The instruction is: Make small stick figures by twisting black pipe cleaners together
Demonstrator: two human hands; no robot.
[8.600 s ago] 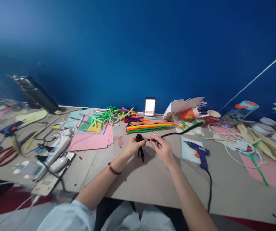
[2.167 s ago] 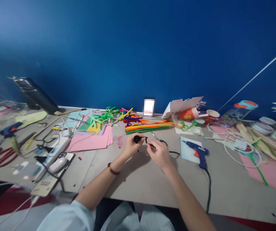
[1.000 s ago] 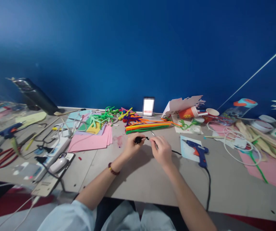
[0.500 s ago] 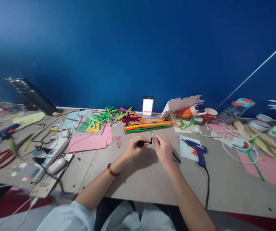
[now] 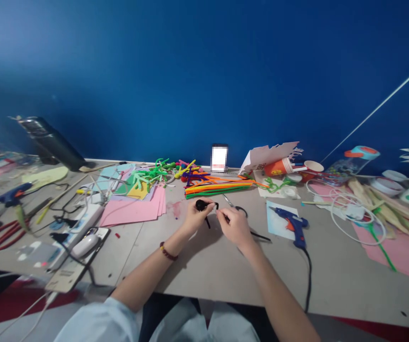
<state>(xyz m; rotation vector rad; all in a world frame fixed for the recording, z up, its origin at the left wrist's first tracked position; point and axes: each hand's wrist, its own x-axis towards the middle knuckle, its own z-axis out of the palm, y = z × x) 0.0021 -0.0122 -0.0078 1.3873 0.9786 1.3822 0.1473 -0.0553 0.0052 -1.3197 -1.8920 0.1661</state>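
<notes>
Above the middle of the grey table, my left hand (image 5: pixel 193 219) is closed around a black pipe cleaner (image 5: pixel 201 205), wound into a thick coil. A short bent end sticks out past my left fingertips, and a straight tail hangs below them. Close beside it on the right, my right hand (image 5: pixel 237 227) is closed in a pinch, with a bit of black showing between thumb and fingers. A straight black strip (image 5: pixel 261 236) shows beyond my right wrist; whether it runs into the hand is hidden. Scissors (image 5: pixel 240 210) lie just behind my right hand, partly covered.
Orange, yellow and green pipe cleaners (image 5: pixel 220 188) lie behind my hands. A blue glue gun (image 5: pixel 295 225) rests on light blue paper at right. Pink sheets (image 5: pixel 133 209), a power strip (image 5: pixel 78 232) and red-handled scissors (image 5: pixel 6 233) are at left. A lit phone (image 5: pixel 219 157) stands against the wall.
My left hand has turned so the coil sits higher and a black tail shows below it. My right hand has shifted down and slightly away, uncovering the scissors.
</notes>
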